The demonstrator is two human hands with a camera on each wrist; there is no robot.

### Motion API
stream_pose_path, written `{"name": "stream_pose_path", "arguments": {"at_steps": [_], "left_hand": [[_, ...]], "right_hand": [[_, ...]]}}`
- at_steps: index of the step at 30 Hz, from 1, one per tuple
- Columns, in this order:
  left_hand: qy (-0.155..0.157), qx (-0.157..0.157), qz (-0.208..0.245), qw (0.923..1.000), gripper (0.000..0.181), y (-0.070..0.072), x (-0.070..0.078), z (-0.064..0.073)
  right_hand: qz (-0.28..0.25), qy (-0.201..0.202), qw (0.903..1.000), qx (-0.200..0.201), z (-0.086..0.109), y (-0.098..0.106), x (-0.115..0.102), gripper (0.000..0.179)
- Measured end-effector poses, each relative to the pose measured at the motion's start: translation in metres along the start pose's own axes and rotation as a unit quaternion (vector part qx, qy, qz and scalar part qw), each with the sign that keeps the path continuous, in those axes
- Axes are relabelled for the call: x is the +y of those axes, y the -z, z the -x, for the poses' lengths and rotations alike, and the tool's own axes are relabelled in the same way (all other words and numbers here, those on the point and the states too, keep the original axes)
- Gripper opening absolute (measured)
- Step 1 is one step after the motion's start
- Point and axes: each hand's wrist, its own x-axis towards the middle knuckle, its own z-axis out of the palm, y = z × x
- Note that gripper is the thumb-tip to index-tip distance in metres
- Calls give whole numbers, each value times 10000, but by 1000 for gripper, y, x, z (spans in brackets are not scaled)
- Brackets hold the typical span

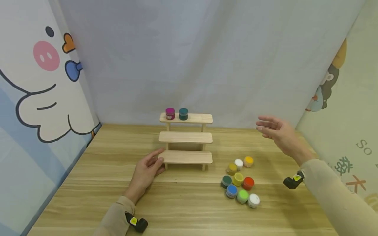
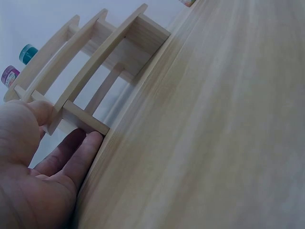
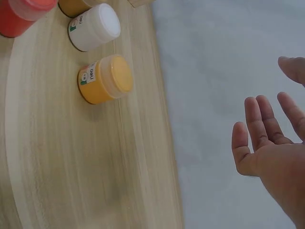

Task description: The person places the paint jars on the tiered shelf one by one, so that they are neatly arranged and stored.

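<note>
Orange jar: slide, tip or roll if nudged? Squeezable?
The orange jar would probably slide before tipping: it stands upright and looks squat. Knocked over, it could well roll, since its sides are round. It looks like smooth, hard plastic, so likely stiff, perhaps slightly slippery.

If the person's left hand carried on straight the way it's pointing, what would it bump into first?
The pale wooden three-step shelf: the left hand points at the left end of its lowest step and appears to touch it, though exact contact is hard to judge.
</note>
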Motion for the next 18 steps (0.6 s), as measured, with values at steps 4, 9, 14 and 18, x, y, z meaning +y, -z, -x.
{"name": "stream_pose_path", "arguments": {"at_steps": [4, 9, 14, 18], "left_hand": [[-5, 0, 30, 10000, 45, 0, 0, -1], [-14, -9, 47, 10000, 45, 0, -1, -1], [-38, -20, 37, 10000, 45, 0, -1, -1], [-32, -27, 33, 10000, 45, 0, -1, -1]], "right_hand": [[-44, -53, 10000, -45, 6, -4, 9, 61], [-2, -218, 9996, -166, 12, -8, 22, 64], [-182, -381, 9988, -251, 17, -16, 36, 63], [-191, -415, 9985, -288, 24, -22, 43, 62]]}}
